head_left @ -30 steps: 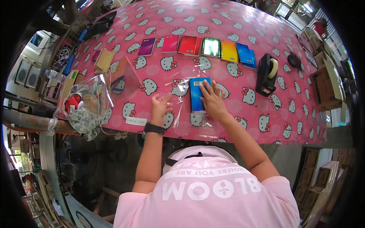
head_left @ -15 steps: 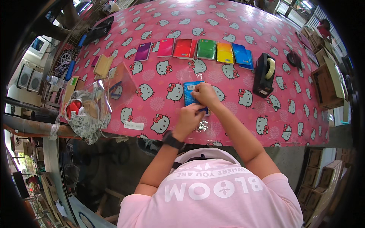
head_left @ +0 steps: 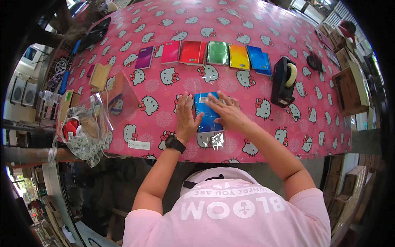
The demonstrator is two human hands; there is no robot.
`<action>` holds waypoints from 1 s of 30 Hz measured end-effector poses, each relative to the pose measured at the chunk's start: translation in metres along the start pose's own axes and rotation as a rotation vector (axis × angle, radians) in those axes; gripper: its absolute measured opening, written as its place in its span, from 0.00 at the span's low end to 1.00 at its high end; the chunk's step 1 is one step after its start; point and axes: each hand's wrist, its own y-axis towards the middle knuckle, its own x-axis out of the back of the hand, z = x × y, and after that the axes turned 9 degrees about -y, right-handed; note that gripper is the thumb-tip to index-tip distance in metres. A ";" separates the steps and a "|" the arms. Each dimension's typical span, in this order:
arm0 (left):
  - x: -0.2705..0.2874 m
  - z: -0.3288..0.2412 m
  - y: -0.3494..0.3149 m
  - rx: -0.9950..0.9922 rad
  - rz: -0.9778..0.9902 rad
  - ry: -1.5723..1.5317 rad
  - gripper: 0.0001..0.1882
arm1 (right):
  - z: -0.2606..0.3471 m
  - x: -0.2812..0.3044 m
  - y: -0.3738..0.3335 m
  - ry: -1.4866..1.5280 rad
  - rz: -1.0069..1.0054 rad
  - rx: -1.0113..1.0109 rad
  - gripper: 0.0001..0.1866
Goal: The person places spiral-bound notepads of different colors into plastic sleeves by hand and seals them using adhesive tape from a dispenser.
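Note:
A small blue spiral notebook [head_left: 209, 122] with a white label near its top lies on the pink patterned tablecloth. Clear plastic film [head_left: 212, 142] shows below its lower edge, and glare makes the film's full outline hard to see. My left hand [head_left: 187, 120] rests along the notebook's left side, fingers stretched out and thumb at the spiral edge. Spread over the notebook's upper right part is my right hand [head_left: 227, 110], its fingertips near the label. Neither hand grips anything.
Beyond my hands runs a row of notebooks: purple [head_left: 145, 57], pink [head_left: 170, 52], red [head_left: 191, 52], green [head_left: 217, 53], yellow [head_left: 239, 57] and blue [head_left: 258, 58]. A black tape dispenser [head_left: 283, 84] stands to the right, cardboard boxes [head_left: 349, 89] farther right. A clear plastic bag [head_left: 88, 123] sits at left.
My hands were closed together at the notebook's lower part and right side. Now they are apart with fingers spread, the left one up along its left side, and more of the cover shows.

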 end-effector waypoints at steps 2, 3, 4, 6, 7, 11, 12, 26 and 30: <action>0.000 0.000 -0.004 0.093 0.137 0.052 0.35 | -0.002 -0.006 -0.007 0.013 -0.043 -0.145 0.43; 0.001 0.000 -0.004 0.122 0.172 -0.031 0.35 | -0.003 -0.007 -0.006 0.034 -0.023 -0.142 0.44; 0.000 0.000 -0.002 0.151 0.206 -0.114 0.35 | -0.004 -0.006 -0.005 0.055 -0.003 -0.138 0.46; -0.001 0.001 -0.003 0.169 0.241 -0.198 0.35 | -0.004 -0.006 -0.001 0.091 0.035 -0.139 0.49; -0.001 0.002 -0.004 0.156 0.246 -0.196 0.35 | -0.003 -0.007 0.001 0.108 0.050 -0.145 0.51; 0.003 0.000 0.006 0.078 0.366 0.043 0.36 | 0.001 -0.014 0.007 0.127 0.042 -0.191 0.56; 0.004 -0.002 0.008 0.097 0.378 0.051 0.36 | 0.002 -0.017 0.008 0.137 0.036 -0.187 0.57; 0.011 -0.009 0.027 0.130 0.396 0.163 0.37 | -0.026 -0.012 -0.040 0.150 -0.500 -0.411 0.55; 0.002 -0.006 0.029 0.097 0.388 0.121 0.37 | -0.182 -0.003 -0.122 0.379 -0.999 -1.050 0.33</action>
